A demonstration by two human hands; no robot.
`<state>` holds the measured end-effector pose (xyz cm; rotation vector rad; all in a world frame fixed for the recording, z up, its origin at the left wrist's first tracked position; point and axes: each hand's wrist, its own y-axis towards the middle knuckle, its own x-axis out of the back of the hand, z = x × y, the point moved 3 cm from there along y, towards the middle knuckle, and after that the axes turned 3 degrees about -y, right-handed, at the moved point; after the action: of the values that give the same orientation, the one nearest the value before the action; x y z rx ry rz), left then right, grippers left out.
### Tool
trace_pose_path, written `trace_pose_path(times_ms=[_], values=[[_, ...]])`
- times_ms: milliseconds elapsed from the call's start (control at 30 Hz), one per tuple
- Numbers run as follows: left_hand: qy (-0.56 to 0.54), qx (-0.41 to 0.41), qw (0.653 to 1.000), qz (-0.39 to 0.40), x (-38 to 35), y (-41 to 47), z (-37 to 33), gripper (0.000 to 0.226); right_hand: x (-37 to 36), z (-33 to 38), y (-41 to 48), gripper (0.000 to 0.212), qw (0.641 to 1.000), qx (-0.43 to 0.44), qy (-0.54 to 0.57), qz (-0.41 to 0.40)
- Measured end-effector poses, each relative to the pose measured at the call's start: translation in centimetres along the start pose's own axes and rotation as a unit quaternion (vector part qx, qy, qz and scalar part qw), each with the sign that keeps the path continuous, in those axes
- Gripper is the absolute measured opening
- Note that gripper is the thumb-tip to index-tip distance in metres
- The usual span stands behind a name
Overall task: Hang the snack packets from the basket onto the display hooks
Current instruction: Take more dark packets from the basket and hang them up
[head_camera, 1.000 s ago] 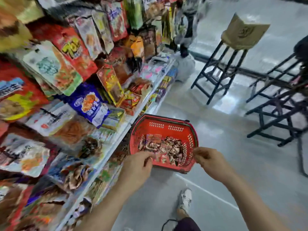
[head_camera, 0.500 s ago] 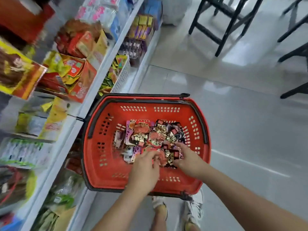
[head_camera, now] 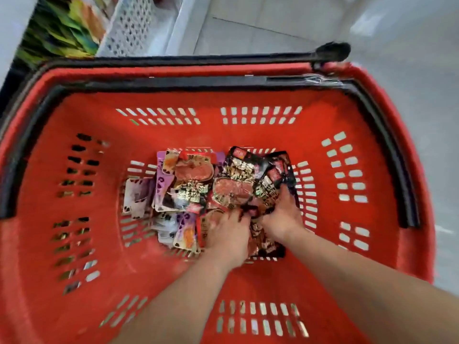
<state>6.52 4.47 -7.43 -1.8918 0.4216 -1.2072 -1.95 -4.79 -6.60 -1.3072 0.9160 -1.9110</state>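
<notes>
At the middle of the basket (head_camera: pixel 211 137), your left hand (head_camera: pixel 227 235) and right hand (head_camera: pixel 283 217) curl their fingers round heaped snack packets (head_camera: pixel 191 184), gathering a bunch for hanging.

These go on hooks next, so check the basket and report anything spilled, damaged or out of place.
Nothing spilled: the snack packets lie in a jumbled, overlapping heap inside the red basket, with the left hand and right hand among them. Blur hides any tears or creases.

basket (head_camera: pixel 248 100) top open | handles (head_camera: pixel 173 83) (folded down) seemingly clear
</notes>
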Motion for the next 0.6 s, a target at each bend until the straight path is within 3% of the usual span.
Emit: trace_pose_path(times_ms=[67, 133, 233, 400, 500, 533, 600], values=[[0.003, 0.001, 1.0, -0.024, 0.0, 0.4, -0.2, 0.065, 0.0, 0.0, 1.5, 0.108, 0.995, 0.003, 0.092, -0.027], [0.002, -0.014, 0.999, -0.049, 0.9, 0.3, -0.5, 0.046, 0.3, -0.1, 2.5, 0.111, 0.985, -0.006, 0.162, -0.066], [-0.041, -0.016, 0.995, -0.088, 2.5, -0.6, 0.6, 0.023, 1.2, 0.6, 2.6, 0.089, 0.977, -0.038, 0.195, -0.077], [-0.174, 0.1, 0.962, -0.186, 7.0, -3.3, 6.3, 0.022, 1.4, 1.1, 2.3, 0.042, 0.968, -0.033, 0.243, -0.051], [-0.353, 0.164, 0.888, -0.245, 8.8, -3.7, 9.1, 0.023, 1.2, 1.7, 2.1, 0.017, 0.964, -0.017, 0.258, -0.057], [-0.403, 0.172, 0.862, -0.253, 9.1, -3.2, 9.5, 0.03, 1.1, 1.9, 2.1, 0.018, 0.963, -0.012, 0.266, -0.054], [-0.392, 0.157, 0.876, -0.235, 9.0, -1.3, 9.0, 0.043, 0.9, 2.7, 2.0, 0.031, 0.951, -0.01, 0.308, -0.026]])
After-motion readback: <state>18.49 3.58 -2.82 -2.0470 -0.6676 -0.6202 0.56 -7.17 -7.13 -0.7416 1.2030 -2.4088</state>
